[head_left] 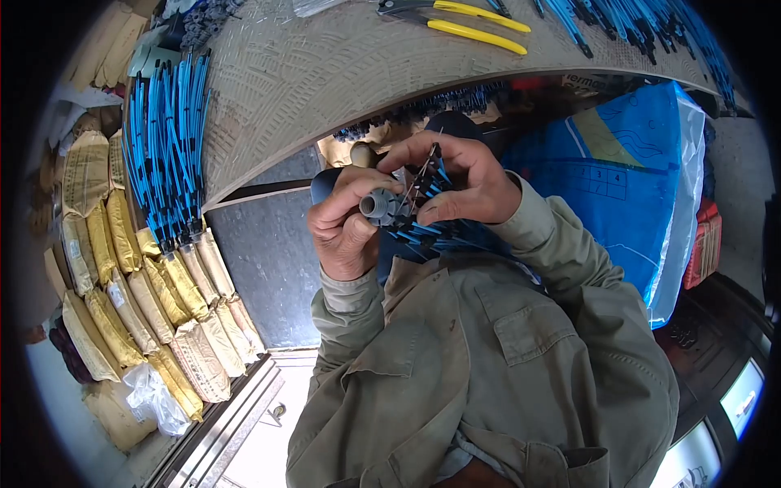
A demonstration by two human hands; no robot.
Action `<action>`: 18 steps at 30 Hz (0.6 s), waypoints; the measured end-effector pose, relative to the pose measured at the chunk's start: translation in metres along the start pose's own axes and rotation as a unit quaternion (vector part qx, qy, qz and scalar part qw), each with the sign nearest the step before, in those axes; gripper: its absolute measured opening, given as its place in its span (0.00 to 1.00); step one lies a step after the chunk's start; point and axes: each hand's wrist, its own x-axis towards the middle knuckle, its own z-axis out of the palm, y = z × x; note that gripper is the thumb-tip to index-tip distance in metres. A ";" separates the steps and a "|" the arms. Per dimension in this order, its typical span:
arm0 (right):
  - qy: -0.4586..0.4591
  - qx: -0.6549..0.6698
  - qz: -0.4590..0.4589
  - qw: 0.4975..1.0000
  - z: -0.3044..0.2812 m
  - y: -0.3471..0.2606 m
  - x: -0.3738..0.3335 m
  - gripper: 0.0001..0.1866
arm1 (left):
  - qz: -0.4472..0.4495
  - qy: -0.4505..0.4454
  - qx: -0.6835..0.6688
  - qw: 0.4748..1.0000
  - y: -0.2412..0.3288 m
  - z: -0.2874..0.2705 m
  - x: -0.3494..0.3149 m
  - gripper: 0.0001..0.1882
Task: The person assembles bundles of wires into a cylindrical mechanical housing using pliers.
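Note:
In front of my chest, my left hand is closed around a grey plastic fitting with a round, hollow, threaded end. Thumb and fingers grip it from the left side. Close beside it, my right hand is curled with its fingertips on a cluster of thin black and blue rods at the fitting's right side. More blue rods with black pieces spread out below both hands, over my lap. My fingers partly hide where the rods meet the fitting.
A textured workbench curves ahead, bearing yellow-handled pliers and bundled blue rods at its left edge. More blue rods lie far right. Wrapped packets are stacked at left. A large blue bag stands at right.

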 end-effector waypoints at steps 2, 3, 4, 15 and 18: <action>0.013 0.029 -0.003 0.999 0.000 0.001 0.000 0.30 | 0.000 0.003 -0.004 1.000 -0.001 0.001 0.000 0.23; 0.014 0.029 -0.004 0.999 0.000 0.002 0.000 0.30 | 0.000 0.005 -0.007 1.000 -0.002 0.001 0.000 0.23; 0.019 0.035 -0.005 0.999 -0.001 0.003 -0.001 0.29 | 0.000 0.004 -0.006 1.000 -0.002 0.001 0.001 0.23; 0.036 0.034 0.026 0.998 -0.002 0.003 -0.001 0.25 | 0.005 0.020 0.006 1.000 -0.002 0.001 -0.001 0.23; 0.011 0.022 0.064 0.998 -0.005 -0.001 0.001 0.27 | 0.006 0.016 0.004 1.000 -0.001 0.000 -0.001 0.22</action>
